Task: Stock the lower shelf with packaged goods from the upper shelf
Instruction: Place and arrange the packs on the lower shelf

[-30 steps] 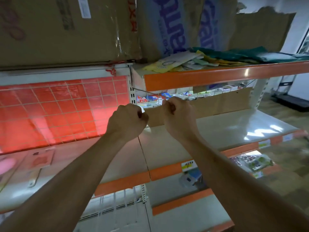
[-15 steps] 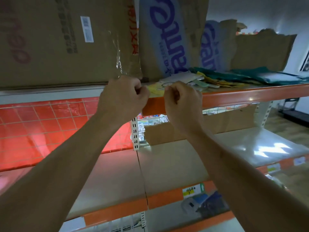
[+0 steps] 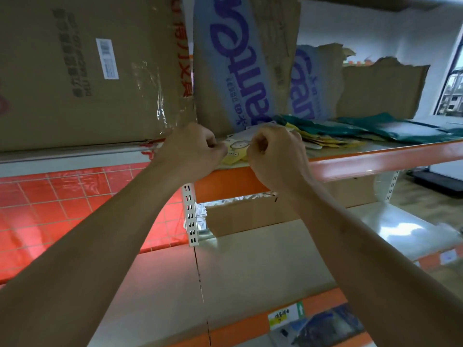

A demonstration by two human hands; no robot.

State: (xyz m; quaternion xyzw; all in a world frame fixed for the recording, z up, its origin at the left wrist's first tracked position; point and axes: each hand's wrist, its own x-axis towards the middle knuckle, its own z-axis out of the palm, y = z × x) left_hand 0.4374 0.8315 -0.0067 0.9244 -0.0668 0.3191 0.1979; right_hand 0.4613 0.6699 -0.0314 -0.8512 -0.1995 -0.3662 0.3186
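Yellow pkts (image 3: 235, 152) on upper shelf (image 3: 375, 160), L hand (image 3: 193, 149), R hand (image 3: 275, 157) fisted

Both forearms are showing bare along their full visible length, from the lower edge of the view up to the wrists. The left forearm (image 3: 100, 246) is appearing broad at the frame edge and is tapering toward the wrist. The right forearm (image 3: 363, 246) is tapering likewise, with faint tendon lines and a small crease showing along its upper side. The left hand (image 3: 193, 149) and the right hand (image 3: 275, 156) are also showing bare, with knuckle ridges and finger folds standing out. The wide-angle lens is stretching both arms toward the lower edge.
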